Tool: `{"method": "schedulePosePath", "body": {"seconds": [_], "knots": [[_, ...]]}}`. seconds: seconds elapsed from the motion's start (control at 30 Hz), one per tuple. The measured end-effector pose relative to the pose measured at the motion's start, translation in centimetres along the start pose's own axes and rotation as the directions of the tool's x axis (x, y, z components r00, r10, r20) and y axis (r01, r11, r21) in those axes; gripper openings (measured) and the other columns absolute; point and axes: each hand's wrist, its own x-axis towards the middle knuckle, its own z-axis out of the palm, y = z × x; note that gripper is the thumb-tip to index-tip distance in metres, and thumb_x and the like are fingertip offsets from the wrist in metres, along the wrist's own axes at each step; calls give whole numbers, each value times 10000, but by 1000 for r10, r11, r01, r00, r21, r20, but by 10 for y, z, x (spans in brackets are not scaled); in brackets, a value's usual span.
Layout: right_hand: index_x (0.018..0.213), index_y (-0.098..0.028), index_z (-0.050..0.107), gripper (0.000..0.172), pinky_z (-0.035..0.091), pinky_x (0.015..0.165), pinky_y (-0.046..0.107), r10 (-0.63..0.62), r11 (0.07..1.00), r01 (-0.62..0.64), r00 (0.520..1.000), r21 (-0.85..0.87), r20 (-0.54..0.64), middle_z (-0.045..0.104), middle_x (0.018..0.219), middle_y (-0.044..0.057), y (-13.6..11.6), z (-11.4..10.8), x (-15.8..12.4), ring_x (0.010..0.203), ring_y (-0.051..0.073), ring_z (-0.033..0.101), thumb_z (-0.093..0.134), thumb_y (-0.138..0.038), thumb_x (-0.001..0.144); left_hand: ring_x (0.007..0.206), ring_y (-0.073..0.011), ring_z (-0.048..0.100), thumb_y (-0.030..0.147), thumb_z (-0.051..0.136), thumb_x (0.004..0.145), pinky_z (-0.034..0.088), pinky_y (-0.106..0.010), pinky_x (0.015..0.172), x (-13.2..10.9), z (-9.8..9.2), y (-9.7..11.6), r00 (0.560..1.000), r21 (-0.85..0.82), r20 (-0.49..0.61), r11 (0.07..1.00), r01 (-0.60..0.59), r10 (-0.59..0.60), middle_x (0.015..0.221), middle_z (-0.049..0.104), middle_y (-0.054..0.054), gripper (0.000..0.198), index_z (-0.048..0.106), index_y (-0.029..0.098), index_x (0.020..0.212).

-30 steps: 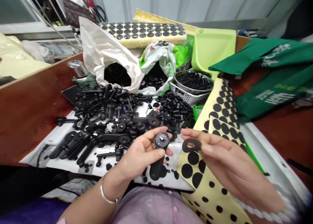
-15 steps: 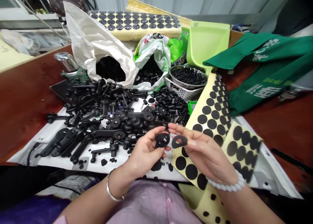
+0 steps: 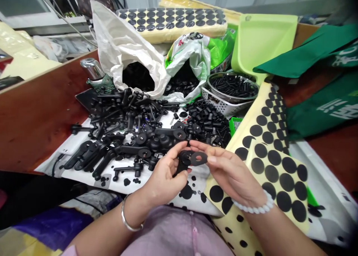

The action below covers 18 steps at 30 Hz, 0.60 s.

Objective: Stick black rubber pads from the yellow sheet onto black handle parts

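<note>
In front of my chest my left hand is closed around a black plastic part with a round base. Between thumb and fingers of my right hand is a flat black ring pad with a hole in it. The pad's left edge overlaps the round base in view; whether they touch I cannot tell. The lower portion of the plastic part is hidden by my left fingers. Just beyond my hands lies a heap of black arm-like plastic parts, some with round discs at one end.
Sheets of black round stickers lie at the right. Behind stand a white sack, a green-white bag of black parts, a bowl of black screws and a light green dustpan. A green cloth hangs at right.
My right hand has brought the ring pad left, over the edge of the round base. The camera view has turned a little left.
</note>
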Motion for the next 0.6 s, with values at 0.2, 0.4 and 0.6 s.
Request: {"method": "schedulePosePath", "body": {"seconds": [0.2, 0.4, 0.6], "knots": [[597, -193, 602, 186, 168, 1095, 466, 2, 997, -4, 1000, -83, -25, 590, 1193, 82, 1, 3, 1, 1284, 306, 345, 693, -236, 753, 1042, -212, 550, 113, 596, 726, 452, -371, 914, -1, -5, 3, 997, 64, 74, 998, 11, -15, 1253, 492, -137, 721, 278, 153, 1372], [612, -188, 622, 159, 213, 1067, 470, 25, 994, -28, 999, -106, -33, 567, 1232, 80, 3, 4, 2, 1248, 324, 390, 687, -251, 743, 1087, -230, 535, 126, 591, 761, 477, -356, 883, -2, -5, 1, 994, 61, 110, 998, -13, 6, 1240, 497, -117, 672, 312, 196, 1368], [604, -189, 616, 176, 221, 1063, 467, 35, 988, -39, 999, -148, -33, 576, 1222, 76, 6, 2, 4, 1222, 318, 420, 686, -273, 742, 1157, -250, 504, 108, 585, 775, 476, -366, 905, -3, -5, 2, 993, 71, 114, 997, -19, 11, 1300, 474, -109, 640, 342, 225, 1355]]}}
